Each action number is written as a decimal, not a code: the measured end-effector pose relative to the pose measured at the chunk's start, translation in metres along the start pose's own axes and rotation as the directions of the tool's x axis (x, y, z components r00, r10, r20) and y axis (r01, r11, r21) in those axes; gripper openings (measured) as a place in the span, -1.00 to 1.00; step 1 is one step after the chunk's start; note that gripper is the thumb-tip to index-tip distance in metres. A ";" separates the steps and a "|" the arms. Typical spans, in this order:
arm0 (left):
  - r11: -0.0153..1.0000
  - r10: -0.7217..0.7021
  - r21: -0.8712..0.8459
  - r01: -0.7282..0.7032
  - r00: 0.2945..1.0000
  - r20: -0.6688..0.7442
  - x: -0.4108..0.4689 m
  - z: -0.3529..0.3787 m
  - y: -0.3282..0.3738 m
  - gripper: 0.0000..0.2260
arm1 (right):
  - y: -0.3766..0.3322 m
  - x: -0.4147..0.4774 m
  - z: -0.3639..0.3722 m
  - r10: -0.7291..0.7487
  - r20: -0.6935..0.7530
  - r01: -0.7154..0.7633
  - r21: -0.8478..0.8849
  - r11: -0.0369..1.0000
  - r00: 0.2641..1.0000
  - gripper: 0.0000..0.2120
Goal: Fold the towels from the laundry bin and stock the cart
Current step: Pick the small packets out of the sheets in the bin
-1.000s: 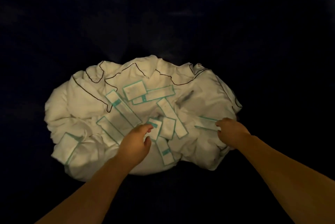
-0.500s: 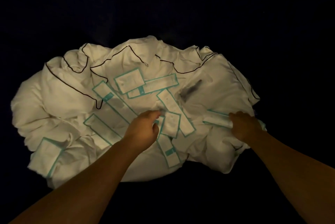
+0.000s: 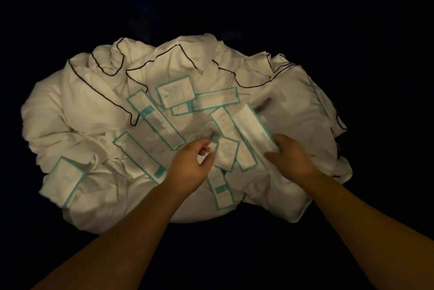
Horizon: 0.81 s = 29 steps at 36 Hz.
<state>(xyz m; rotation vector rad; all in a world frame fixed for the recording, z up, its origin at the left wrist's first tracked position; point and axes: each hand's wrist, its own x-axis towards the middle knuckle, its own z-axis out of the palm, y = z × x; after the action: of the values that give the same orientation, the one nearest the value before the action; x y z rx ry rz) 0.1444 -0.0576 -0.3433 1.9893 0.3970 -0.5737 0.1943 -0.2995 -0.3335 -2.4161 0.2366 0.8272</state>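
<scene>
Right hand point(image 3: 291, 160) grips a long teal-edged white cloth strip point(image 3: 252, 125) toward the near edge of the crumpled white linen heap point(image 3: 94, 106); left hand point(image 3: 190, 167) hovers loosely curled, empty.

A very dark, almost black surface point(image 3: 70, 19) fills the view, and it cannot be told whether it is a bench, a bed or the floor; no edge or texture can be made out. Directly on it, a large crumpled heap of white fabric point(image 3: 77, 111) is spread, wider than it is deep, its outline rounded and lumpy. Thin dark piping point(image 3: 112, 99) is seen running along several folded edges in the far half of the heap. White rectangular pieces with teal borders point(image 3: 176, 92) are scattered across the heap's top at mixed angles, some overlapping; one is seen at the near left margin.
</scene>
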 end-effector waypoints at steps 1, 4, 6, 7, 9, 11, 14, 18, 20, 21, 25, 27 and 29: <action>0.998 -0.048 -0.052 0.047 0.999 -0.010 -0.002 0.001 0.002 -0.58 | -0.013 -0.004 0.012 -0.018 0.014 0.017 0.095 0.995 1.000 -0.74; 0.972 -0.155 -0.192 0.139 0.985 -0.073 0.000 0.003 0.002 -0.66 | -0.044 -0.010 0.049 -0.080 0.066 0.057 0.296 0.954 0.995 -0.78; 0.948 -0.207 -0.266 0.175 0.974 -0.097 0.002 -0.001 -0.001 -0.70 | -0.060 -0.012 0.072 -0.134 0.101 0.083 0.399 0.913 0.986 -0.77; 0.936 -0.223 -0.299 0.184 0.969 -0.102 0.003 -0.004 -0.005 -0.73 | -0.067 -0.014 0.081 -0.153 0.119 0.087 0.432 0.898 0.981 -0.75; 0.900 -0.271 -0.380 0.214 0.957 -0.103 0.004 -0.010 -0.011 -0.70 | -0.078 -0.016 0.097 -0.182 0.152 0.089 0.480 0.873 0.971 -0.76; 0.885 -0.309 -0.401 0.238 0.943 -0.122 0.005 -0.013 -0.020 -0.59 | -0.084 -0.018 0.109 -0.190 0.179 0.080 0.488 0.869 0.965 -0.83; 0.873 -0.356 -0.403 0.275 0.924 -0.141 0.006 -0.015 -0.034 -0.64 | -0.083 -0.012 0.121 -0.185 0.274 0.044 0.451 0.891 0.944 -0.89; 0.893 -0.358 -0.340 0.294 0.922 -0.145 0.010 -0.020 -0.048 -0.71 | -0.057 0.014 0.122 -0.085 0.228 0.040 0.193 0.980 0.970 -0.90; 0.902 -0.349 -0.322 0.288 0.925 -0.150 0.011 -0.022 -0.055 -0.70 | -0.035 0.031 0.114 0.052 0.109 -0.051 -0.019 0.999 0.993 -0.81; 0.902 -0.357 -0.311 0.298 0.922 -0.151 0.011 -0.022 -0.058 -0.70 | -0.024 0.037 0.109 0.130 0.064 -0.124 -0.097 0.988 0.989 -0.75; 0.892 -0.387 -0.313 0.326 0.909 -0.154 0.015 -0.021 -0.070 -0.76 | 0.011 0.057 0.097 0.269 0.049 -0.239 -0.326 0.915 0.962 -0.69; 0.897 -0.377 -0.305 0.320 0.914 -0.150 0.019 -0.020 -0.072 -0.76 | 0.018 0.062 0.098 0.298 0.056 -0.261 -0.343 0.902 0.953 -0.69; 0.896 -0.373 -0.311 0.317 0.917 -0.142 0.021 -0.020 -0.074 -0.80 | 0.022 0.064 0.101 0.317 0.054 -0.281 -0.342 0.897 0.947 -0.68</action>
<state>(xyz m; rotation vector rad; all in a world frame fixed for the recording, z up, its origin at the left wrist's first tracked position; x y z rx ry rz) 0.1295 -0.0052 -0.4016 1.7107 0.9227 -0.5050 0.1865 -0.2587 -0.4480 -2.6736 0.4707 1.2194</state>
